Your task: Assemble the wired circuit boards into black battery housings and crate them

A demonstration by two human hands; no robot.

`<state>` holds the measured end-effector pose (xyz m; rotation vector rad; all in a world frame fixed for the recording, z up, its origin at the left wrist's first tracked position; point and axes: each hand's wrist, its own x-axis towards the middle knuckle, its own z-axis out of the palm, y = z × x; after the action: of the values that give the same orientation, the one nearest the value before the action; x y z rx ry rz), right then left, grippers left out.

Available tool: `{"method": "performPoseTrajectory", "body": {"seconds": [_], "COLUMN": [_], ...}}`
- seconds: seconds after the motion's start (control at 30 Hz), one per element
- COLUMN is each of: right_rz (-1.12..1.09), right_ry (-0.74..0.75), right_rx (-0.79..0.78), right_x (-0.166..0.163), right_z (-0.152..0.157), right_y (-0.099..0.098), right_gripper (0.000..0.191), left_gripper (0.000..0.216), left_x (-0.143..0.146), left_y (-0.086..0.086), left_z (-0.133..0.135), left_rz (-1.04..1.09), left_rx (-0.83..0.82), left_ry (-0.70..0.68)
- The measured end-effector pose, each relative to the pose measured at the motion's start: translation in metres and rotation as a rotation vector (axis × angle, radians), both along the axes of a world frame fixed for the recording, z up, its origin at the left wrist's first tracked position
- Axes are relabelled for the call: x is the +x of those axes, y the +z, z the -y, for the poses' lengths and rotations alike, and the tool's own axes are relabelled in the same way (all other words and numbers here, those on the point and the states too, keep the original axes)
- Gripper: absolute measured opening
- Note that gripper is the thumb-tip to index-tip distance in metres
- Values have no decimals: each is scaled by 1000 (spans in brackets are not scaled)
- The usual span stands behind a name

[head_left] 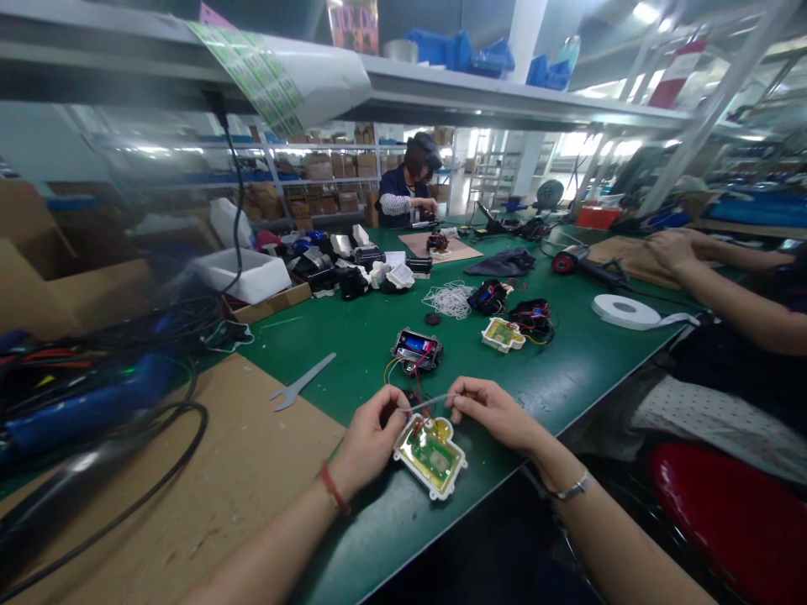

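Between my two hands stretches a thin pale grey cord (429, 404). My left hand (373, 430) pinches its left end between thumb and fingers. At the other end, the fingertips of my right hand (490, 410) are closed on it. Just below the cord is a white-rimmed housing (435, 458) with a green circuit board inside under a yellowish clear layer. Red wires run from this housing to a black housing (417, 349) with a blue part inside, farther back on the table. My left fingers are close to the white housing's edge; whether they touch it I cannot tell.
A grey open-end wrench (303, 382) lies left on the green table (353, 382). Behind are a pile of white cords (449, 299), another white housing (503, 334) and a tape roll (625, 311). Co-workers sit opposite and at right. A red stool (725, 512) stands lower right.
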<state>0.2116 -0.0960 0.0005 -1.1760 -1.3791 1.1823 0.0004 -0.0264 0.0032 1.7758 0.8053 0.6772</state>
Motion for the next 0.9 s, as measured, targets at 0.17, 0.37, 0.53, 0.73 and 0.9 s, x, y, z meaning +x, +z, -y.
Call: {"method": "performPoseTrajectory", "body": {"seconds": [0.17, 0.37, 0.53, 0.73, 0.9], "right_rz": [295, 596, 616, 484, 193], "right_ry": [-154, -173, -215, -177, -121], "right_rx": [102, 103, 73, 27, 1], "right_x": [2, -6, -11, -14, -15], "right_z": [-14, -40, -55, -61, -62], "right_y": [-8, -9, -7, -13, -13], "right_gripper": [17, 8, 7, 11, 12], "left_gripper": [10, 12, 13, 13, 30], "left_x": [-2, 0, 7, 17, 18], "left_y": [0, -4, 5, 2, 12], "left_z": [0, -20, -35, -52, -55], "left_rz": [-185, -352, -331, -153, 23], "left_rx": [279, 404, 337, 95, -176], "left_ry": [163, 252, 212, 202, -1]}}
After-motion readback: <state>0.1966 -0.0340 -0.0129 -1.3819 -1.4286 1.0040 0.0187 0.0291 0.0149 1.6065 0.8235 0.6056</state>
